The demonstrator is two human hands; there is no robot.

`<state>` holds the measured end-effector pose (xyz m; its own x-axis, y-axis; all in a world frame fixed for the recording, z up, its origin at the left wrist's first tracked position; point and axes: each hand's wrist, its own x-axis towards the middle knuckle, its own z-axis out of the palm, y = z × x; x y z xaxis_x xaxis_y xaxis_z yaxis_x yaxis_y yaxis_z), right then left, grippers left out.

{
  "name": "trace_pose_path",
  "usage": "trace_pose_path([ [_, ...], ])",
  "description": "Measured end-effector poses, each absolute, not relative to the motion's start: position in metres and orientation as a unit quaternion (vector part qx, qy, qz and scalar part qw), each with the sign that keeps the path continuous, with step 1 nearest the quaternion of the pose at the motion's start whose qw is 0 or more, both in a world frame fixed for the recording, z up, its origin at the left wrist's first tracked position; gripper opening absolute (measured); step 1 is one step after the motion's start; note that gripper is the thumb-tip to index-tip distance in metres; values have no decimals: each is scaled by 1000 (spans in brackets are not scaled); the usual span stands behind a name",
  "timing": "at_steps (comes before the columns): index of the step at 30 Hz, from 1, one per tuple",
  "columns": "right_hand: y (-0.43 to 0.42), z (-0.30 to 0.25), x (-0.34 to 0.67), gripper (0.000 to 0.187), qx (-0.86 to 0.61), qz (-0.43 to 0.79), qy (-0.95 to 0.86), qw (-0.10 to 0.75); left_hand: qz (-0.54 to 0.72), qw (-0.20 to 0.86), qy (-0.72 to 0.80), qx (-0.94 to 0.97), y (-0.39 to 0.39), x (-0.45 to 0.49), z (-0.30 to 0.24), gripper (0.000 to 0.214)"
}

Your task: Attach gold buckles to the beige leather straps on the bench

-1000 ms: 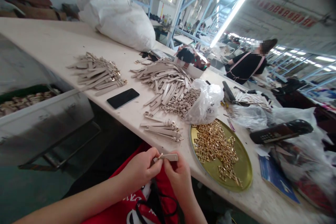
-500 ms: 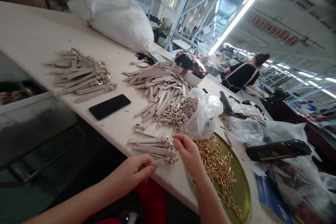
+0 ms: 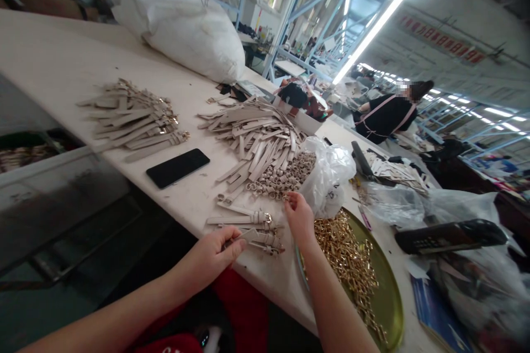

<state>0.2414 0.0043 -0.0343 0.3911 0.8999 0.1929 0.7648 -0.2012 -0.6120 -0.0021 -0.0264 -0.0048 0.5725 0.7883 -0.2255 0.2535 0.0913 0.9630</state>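
My left hand (image 3: 226,251) is closed around a light beige leather strap (image 3: 249,236), whose end sticks out past the thumb toward the right. My right hand (image 3: 300,218) reaches to the near edge of a heap of small beige strap loops (image 3: 296,174), thumb and fingertips pinched on one loop (image 3: 285,197). Between the hands and the heap, several straps with gold buckles (image 3: 259,218) lie in a row on the table. Behind the loops spreads a large heap of loose straps (image 3: 259,135).
A gold-coloured round tray (image 3: 389,292) full of gold buckles (image 3: 343,259) stands right of my right arm. A clear plastic bag (image 3: 331,168) adjoins the loops. Left lie a black phone (image 3: 178,167) and buckled straps (image 3: 136,116). A white sack (image 3: 178,16) rests behind. A person (image 3: 385,116) stands beyond.
My right hand has moved from beside the row of buckled straps up to the heap of loops. My left hand, still holding its strap, has shifted slightly left and up.
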Motion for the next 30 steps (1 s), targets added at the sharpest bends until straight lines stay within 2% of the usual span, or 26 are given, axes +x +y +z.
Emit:
trace_pose_path([
  [3,-21,-19,221,26,-719,213,-511,420,255,603,405,638,-28,0,-1,28],
  [5,-43,-7,200,24,-639,356,-448,514,278,606,404,627,-30,2,1,28],
  [8,-73,7,170,21,-580,448,-417,538,289,619,399,611,-36,5,2,28],
  [14,-100,12,145,25,-581,477,-423,507,261,600,399,642,-57,0,4,25],
  [20,-108,-4,138,22,-562,487,-382,549,243,579,396,670,-73,-5,3,25],
  [27,-112,-10,136,31,-573,507,-358,535,221,438,449,747,-75,-6,-1,24],
  [30,-113,-12,138,32,-590,487,-374,524,211,434,444,755,-74,-6,-2,24],
])
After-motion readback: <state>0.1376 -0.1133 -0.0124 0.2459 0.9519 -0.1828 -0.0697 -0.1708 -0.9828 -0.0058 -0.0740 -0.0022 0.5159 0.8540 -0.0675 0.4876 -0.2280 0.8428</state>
